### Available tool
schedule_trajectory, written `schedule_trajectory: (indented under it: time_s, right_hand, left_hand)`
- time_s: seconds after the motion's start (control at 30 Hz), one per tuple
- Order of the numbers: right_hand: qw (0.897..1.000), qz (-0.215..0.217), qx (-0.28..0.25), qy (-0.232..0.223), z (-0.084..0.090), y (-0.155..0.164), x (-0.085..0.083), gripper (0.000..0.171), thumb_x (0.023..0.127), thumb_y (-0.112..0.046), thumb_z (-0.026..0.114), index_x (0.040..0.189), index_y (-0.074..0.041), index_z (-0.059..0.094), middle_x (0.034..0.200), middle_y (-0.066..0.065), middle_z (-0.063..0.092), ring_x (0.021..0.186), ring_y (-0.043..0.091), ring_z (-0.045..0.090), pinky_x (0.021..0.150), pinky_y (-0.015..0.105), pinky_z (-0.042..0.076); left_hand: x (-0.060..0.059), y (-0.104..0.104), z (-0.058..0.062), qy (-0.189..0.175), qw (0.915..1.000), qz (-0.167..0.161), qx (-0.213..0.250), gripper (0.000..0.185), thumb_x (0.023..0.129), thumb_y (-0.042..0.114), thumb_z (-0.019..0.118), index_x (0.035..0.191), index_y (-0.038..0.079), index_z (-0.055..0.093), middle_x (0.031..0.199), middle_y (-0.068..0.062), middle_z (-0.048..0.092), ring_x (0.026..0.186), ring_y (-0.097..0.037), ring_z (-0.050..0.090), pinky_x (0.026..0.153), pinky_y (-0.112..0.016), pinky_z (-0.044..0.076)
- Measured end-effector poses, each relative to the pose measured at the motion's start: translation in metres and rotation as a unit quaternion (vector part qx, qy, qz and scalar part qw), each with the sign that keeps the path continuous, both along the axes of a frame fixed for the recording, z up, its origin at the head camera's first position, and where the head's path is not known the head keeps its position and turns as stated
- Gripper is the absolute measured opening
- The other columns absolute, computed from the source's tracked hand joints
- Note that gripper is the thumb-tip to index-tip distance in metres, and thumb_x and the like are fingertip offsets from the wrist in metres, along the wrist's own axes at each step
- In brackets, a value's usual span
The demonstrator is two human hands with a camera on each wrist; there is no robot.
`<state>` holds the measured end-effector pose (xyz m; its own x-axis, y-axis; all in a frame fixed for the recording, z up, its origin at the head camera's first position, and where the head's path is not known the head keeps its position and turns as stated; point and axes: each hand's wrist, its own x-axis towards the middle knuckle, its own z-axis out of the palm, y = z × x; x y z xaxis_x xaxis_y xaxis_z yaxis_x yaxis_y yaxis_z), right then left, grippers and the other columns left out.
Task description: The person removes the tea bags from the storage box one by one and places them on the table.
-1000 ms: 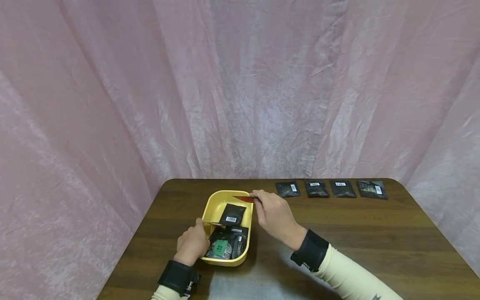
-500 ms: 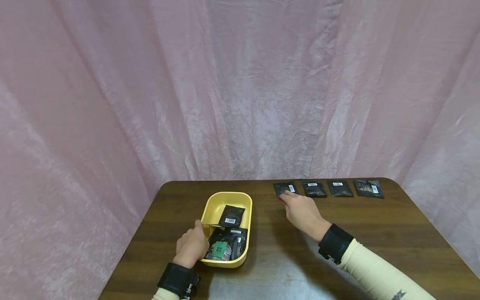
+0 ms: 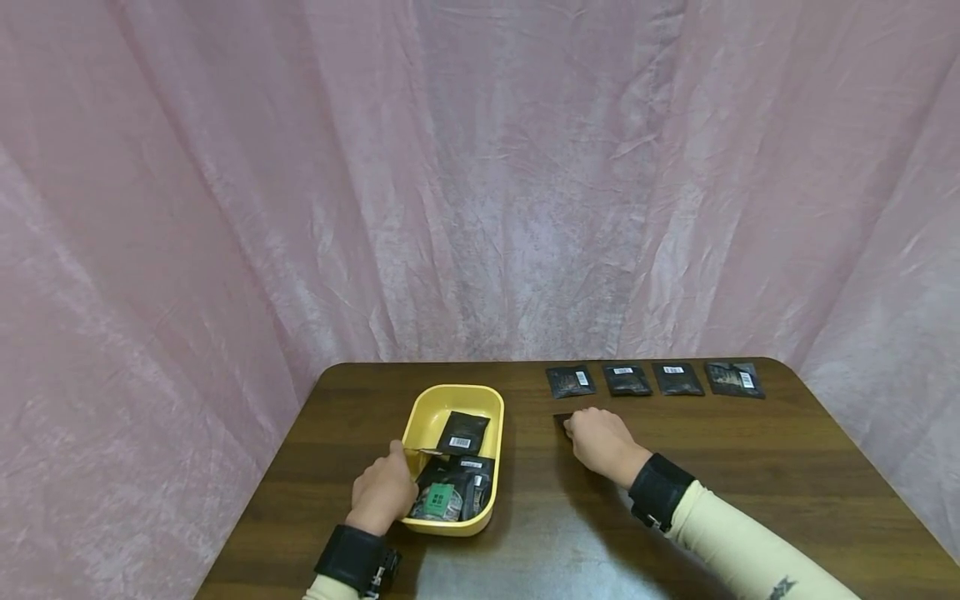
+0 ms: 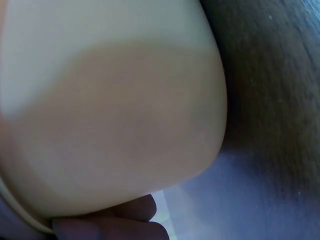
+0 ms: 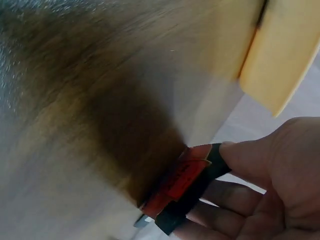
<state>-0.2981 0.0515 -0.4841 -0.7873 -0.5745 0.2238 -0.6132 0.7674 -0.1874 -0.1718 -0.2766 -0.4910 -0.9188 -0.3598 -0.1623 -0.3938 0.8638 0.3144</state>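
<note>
A yellow tray (image 3: 426,410) on the brown table holds several black packets, one with a green label (image 3: 438,498). My left hand (image 3: 396,468) grips the tray's near left rim, thumb over the edge; the left wrist view shows fingers (image 4: 110,226) under the tray wall (image 4: 110,115). To the right of the tray, my right hand (image 3: 576,427) is down at the table and pinches a red-and-black packet (image 5: 186,186) between thumb and fingers. Only a dark corner of the packet (image 3: 560,418) shows in the head view. It lies just in front of the leftmost packet (image 3: 572,381) of a back row.
Several black barcoded packets (image 3: 677,378) lie in a row along the table's far right edge. Pink cloth hangs behind and on both sides. The tray (image 5: 280,60) stands to the left of the right hand. Bare tabletop (image 3: 750,467) stretches to the right.
My right hand carried the red packet from above the tray's far rim rightward to the row, then lowered it to the table just in front of the leftmost packet. The left hand stayed.
</note>
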Motion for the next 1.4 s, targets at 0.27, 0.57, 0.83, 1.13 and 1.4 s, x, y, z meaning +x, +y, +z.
schedule_trajectory:
  time_s: [0.27, 0.57, 0.83, 1.13, 1.4]
  right_hand:
    - [0.997, 0.015, 0.051, -0.059, -0.0072, -0.0008, -0.0043, 0.02, 0.098, -0.015, 0.075, 0.079, -0.008, 0.072, 0.082, 0.016, 0.075, 0.073, 0.034, 0.072, 0.067, 0.051, 0.06]
    - [0.992, 0.012, 0.072, -0.1, -0.0082, -0.0056, -0.007, 0.032, 0.1, -0.021, 0.072, 0.119, 0.005, 0.074, 0.132, 0.033, 0.07, 0.13, 0.052, 0.066, 0.107, 0.06, 0.054]
    - [0.992, 0.017, 0.073, -0.097, -0.0098, -0.0053, -0.0064, 0.035, 0.1, -0.019, 0.073, 0.125, 0.005, 0.073, 0.133, 0.034, 0.069, 0.13, 0.053, 0.065, 0.107, 0.061, 0.054]
    - [0.992, 0.019, 0.082, -0.097, -0.0078, -0.0051, -0.0048, 0.039, 0.101, -0.016, 0.071, 0.133, 0.007, 0.069, 0.139, 0.039, 0.064, 0.128, 0.057, 0.064, 0.102, 0.064, 0.055]
    - [0.99, 0.013, 0.085, -0.11, -0.0052, -0.0051, -0.002, 0.044, 0.101, -0.019, 0.071, 0.136, 0.007, 0.067, 0.144, 0.041, 0.059, 0.131, 0.059, 0.061, 0.103, 0.066, 0.054]
  left_hand:
    - [-0.0004, 0.0021, -0.0002, -0.006, 1.0, 0.004, 0.003, 0.054, 0.09, 0.013, 0.076, 0.135, -0.002, 0.05, 0.095, -0.018, 0.068, 0.079, -0.03, 0.063, 0.072, -0.05, 0.052]
    - [-0.0008, 0.0024, 0.0006, 0.001, 1.0, 0.006, -0.004, 0.051, 0.09, 0.013, 0.076, 0.132, -0.001, 0.051, 0.094, -0.017, 0.067, 0.079, -0.03, 0.063, 0.072, -0.051, 0.052]
    - [-0.0005, 0.0019, 0.0008, -0.004, 1.0, 0.003, -0.001, 0.055, 0.09, 0.013, 0.077, 0.135, -0.002, 0.05, 0.097, -0.018, 0.068, 0.081, -0.031, 0.064, 0.073, -0.051, 0.053]
    - [0.0005, 0.0032, 0.0, -0.007, 1.0, 0.007, 0.002, 0.058, 0.09, 0.013, 0.076, 0.139, -0.003, 0.049, 0.098, -0.018, 0.068, 0.081, -0.031, 0.064, 0.073, -0.051, 0.053]
    - [0.001, 0.0026, 0.0037, -0.003, 1.0, 0.005, 0.0, 0.054, 0.09, 0.012, 0.075, 0.136, -0.003, 0.05, 0.095, -0.018, 0.068, 0.079, -0.03, 0.063, 0.071, -0.05, 0.052]
